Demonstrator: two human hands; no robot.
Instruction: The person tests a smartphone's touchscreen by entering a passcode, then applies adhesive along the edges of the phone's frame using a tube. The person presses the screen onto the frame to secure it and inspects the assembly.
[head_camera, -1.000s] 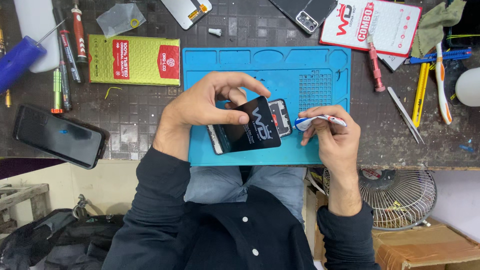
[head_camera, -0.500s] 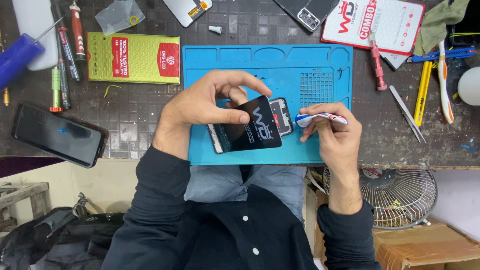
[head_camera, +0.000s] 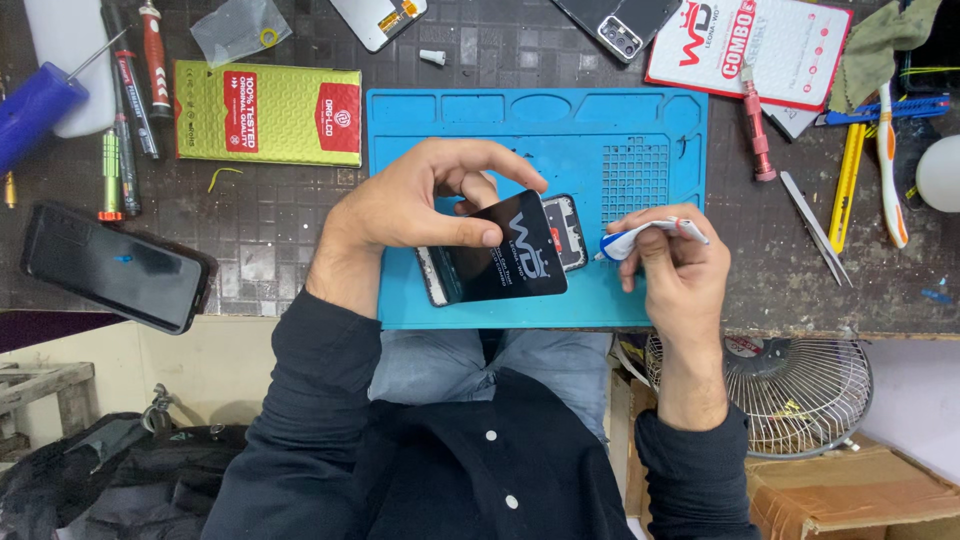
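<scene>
Black glossy phone screen panel (head_camera: 505, 262), pinched in my left hand (head_camera: 420, 205) over the blue mat's (head_camera: 560, 125) near edge, could crack if my right hand (head_camera: 675, 270), gripping the white-blue tool (head_camera: 640, 238), pries hard.

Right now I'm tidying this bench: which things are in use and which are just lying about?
In use:
left hand
black screen panel
phone frame
right hand
white tube
blue mat

Lying about:
dark phone
green packet
tweezers
yellow cutter
</scene>
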